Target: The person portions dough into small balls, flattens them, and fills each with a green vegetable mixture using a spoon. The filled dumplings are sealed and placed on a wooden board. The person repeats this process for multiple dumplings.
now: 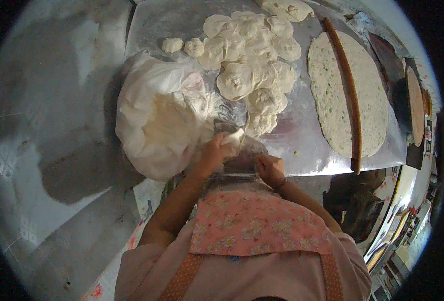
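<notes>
My left hand grips a pale piece of dough, its thumb lying over the top. Close to the table's front edge, my right hand is curled into a fist; whether anything is inside it is hidden. Overlapping flattened dough rounds spread over the metal table beyond my hands. Left of my left hand stands a crumpled white plastic bag, open at the top, with pale flour inside. Two small dough lumps, one of them farther left, lie behind the bag.
On the right lies a large oval dough sheet with green flecks. A long wooden rolling pin rests across it, its near end over the table edge. Another dough piece is at the far edge. A round board stands far right.
</notes>
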`<state>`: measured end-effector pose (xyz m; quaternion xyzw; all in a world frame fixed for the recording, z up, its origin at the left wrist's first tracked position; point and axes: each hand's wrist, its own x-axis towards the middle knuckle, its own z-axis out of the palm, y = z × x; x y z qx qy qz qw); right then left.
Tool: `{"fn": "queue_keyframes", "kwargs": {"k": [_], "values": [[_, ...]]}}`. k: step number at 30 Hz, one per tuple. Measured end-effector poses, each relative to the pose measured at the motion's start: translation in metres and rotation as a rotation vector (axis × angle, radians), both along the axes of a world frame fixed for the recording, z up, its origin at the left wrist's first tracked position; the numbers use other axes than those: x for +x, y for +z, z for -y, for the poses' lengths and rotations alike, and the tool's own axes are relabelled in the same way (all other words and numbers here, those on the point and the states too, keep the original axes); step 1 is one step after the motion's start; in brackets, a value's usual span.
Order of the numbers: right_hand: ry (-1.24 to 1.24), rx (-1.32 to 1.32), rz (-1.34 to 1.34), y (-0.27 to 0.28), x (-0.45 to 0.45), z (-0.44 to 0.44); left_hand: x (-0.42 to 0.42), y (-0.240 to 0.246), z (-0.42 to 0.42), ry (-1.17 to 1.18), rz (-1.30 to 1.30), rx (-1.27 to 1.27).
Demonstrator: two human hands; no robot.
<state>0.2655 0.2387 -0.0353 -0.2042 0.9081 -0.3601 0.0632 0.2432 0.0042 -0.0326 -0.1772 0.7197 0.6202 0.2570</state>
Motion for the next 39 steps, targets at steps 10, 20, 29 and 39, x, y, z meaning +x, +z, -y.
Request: {"fn": "queue_keyframes", "kwargs": {"k": [10, 20, 29, 39], "values": [[-0.121, 0.087, -0.156, -0.010, -0.080, 0.037, -0.037, 0.000, -0.010, -0.321, 0.036, -0.085], [-0.080, 0.184, -0.054, -0.011, -0.078, 0.035, 0.009, -0.059, -0.015, -0.665, -0.472, -0.392], [0.052, 0.238, 0.066, -0.037, -0.017, 0.000, -0.001, -0.018, 0.001, -0.083, -0.162, 0.096], [0.024, 0.172, 0.019, -0.035, -0.015, -0.002, -0.035, -0.005, 0.006, 0.047, 0.050, 0.198]]}}
